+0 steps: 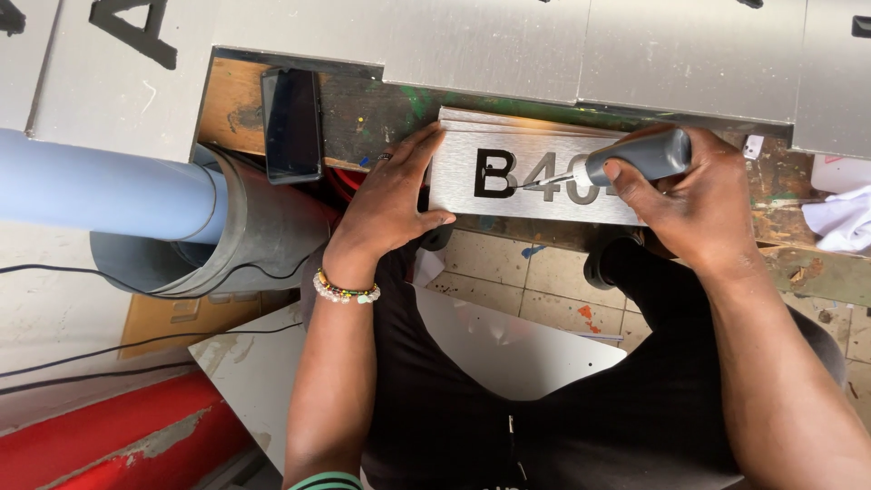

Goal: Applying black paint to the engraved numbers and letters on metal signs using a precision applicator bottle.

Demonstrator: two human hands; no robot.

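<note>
A small brushed-metal plate with black cut-out characters lies at the near edge of a worn wooden bench. My left hand presses flat on the plate's left end, fingers spread, a beaded bracelet on the wrist. My right hand grips a grey pen-shaped rotary tool. Its thin metal tip touches the plate just right of the first black character. My right hand hides the plate's right end.
Large brushed-metal sheets cover the back of the bench. A black phone lies at the bench's left. A blue-grey pipe enters a wider grey pipe at left. White cloth sits at right. Cables and tiled floor lie below.
</note>
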